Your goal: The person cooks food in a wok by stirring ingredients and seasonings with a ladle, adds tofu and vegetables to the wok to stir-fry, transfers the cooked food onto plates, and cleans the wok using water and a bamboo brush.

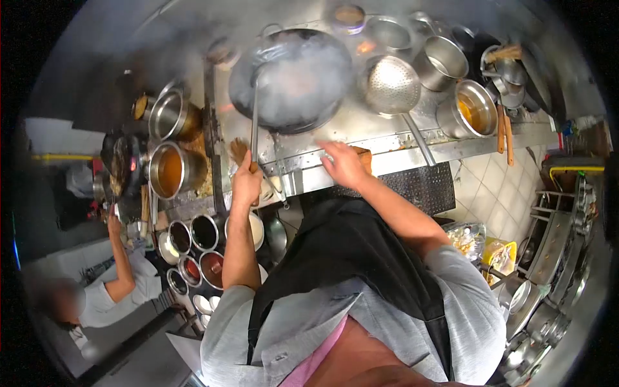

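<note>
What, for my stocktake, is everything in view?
Stove: 1, silver, upper middle
Wok: 1, black, on stove
Ladle: 1, silver, over wok
Skimmer: 1, silver, right of wok
Pots: at least 5, silver, both sides
Brush: 1, brown, below wok
Tubs: at least 6, pale-rimmed, lower left
Mat: 1, black, below stove
Bag: 1, clear, lower right
Cookware: several, silver, lower right
Co-worker: 1, grey top, lower left
Apron: 1, black, lower centre
Left hand: 1, bare, gripping ladle
Right hand: 1, bare, by stove
</note>
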Demonstrator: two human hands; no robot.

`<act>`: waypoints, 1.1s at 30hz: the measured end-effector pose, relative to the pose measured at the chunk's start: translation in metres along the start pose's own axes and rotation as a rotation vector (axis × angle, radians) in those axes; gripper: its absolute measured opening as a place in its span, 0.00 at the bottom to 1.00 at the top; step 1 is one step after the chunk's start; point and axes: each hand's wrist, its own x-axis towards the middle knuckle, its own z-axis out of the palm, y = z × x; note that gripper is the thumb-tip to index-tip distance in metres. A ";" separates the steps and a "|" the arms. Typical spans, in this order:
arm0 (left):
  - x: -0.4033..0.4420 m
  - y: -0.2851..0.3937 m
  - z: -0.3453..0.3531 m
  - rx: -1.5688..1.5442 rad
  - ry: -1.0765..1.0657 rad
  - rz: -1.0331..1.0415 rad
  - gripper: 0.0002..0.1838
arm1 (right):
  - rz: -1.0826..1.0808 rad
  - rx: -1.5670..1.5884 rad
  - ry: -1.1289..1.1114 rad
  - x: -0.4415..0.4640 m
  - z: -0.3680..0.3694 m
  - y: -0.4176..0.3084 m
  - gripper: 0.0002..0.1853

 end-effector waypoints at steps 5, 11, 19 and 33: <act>-0.038 0.104 0.062 -0.351 -0.103 0.152 0.38 | 0.404 -0.010 -0.110 -0.164 -0.057 0.105 0.20; -0.026 0.288 0.158 -0.705 -0.616 0.118 0.43 | 0.955 -0.192 -0.087 -0.393 -0.126 0.235 0.22; 0.056 0.454 0.322 -0.368 -0.694 0.066 0.20 | 1.401 -0.206 -0.275 -0.628 -0.141 0.305 0.27; 0.097 0.507 0.401 -0.683 -0.957 -0.408 0.07 | 1.591 0.213 -0.111 -0.565 -0.172 0.281 0.31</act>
